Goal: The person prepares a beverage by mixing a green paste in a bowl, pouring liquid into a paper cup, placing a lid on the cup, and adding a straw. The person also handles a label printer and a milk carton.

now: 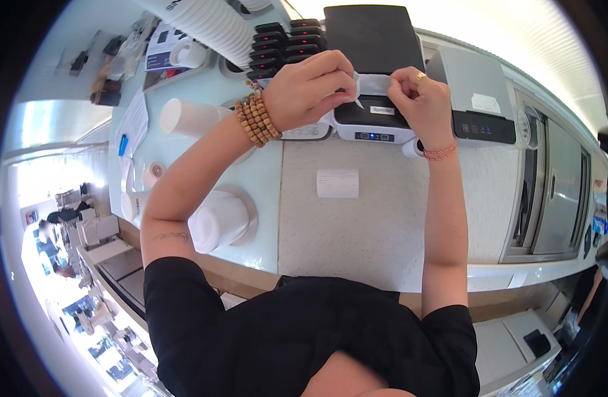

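Observation:
A small receipt printer (382,111) with a black top and a lit blue button stands at the back of the counter. A strip of white paper (375,84) rises at its slot. My left hand (314,89), with wooden beads at the wrist, pinches a white slip at the paper's left side. At the right end of the strip my right hand (417,99) pinches the paper's edge between thumb and finger. Flat on the counter below lies a printed paper slip (337,183). Under my right hand, beside the printer, is a small white paper roll (412,148).
A second printer (475,89) stands at the right, near a clear plastic cup (528,127). Behind are black pagers (284,47) with red lights and a long stack of cups (212,30). At the left are a white cup (190,117) and a bagged container (218,221).

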The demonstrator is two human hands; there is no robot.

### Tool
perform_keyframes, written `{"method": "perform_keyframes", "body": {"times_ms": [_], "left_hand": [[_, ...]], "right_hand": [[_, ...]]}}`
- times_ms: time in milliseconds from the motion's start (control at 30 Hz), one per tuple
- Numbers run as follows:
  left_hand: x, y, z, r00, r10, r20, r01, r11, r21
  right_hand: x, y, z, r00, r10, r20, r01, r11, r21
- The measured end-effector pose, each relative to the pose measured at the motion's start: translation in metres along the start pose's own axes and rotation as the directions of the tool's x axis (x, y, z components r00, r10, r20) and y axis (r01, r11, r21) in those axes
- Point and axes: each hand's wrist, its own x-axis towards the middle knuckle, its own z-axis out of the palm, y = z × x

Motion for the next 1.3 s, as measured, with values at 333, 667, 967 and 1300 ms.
{"method": "perform_keyframes", "body": {"times_ms": [333,667,967,1300], "left_hand": [[-0.035,0.076,-0.033,0.942,-0.321,-0.099,0.244,0.856,-0.455],[-0.062,0.129,-0.056,0.936,-0.31,-0.166,0.242,0.911,-0.334],[-0.046,0.075,-0.124,0.729,-0.571,-0.377,0.446,0.814,-0.371],[-0.017,-0.153,-0.218,0.696,-0.221,-0.683,0.656,0.583,0.479]], "right_hand": [[-0.012,-0.041,-0.007,0.987,0.109,-0.119,-0.086,0.98,0.178],[-0.047,-0.144,-0.021,0.901,-0.374,0.221,0.307,0.908,0.285],[-0.079,-0.15,-0.022,0.96,-0.202,0.194,0.15,0.956,0.253],[-0.123,-0.115,-0.051,0.979,0.205,0.004,-0.187,0.885,0.425]]}}
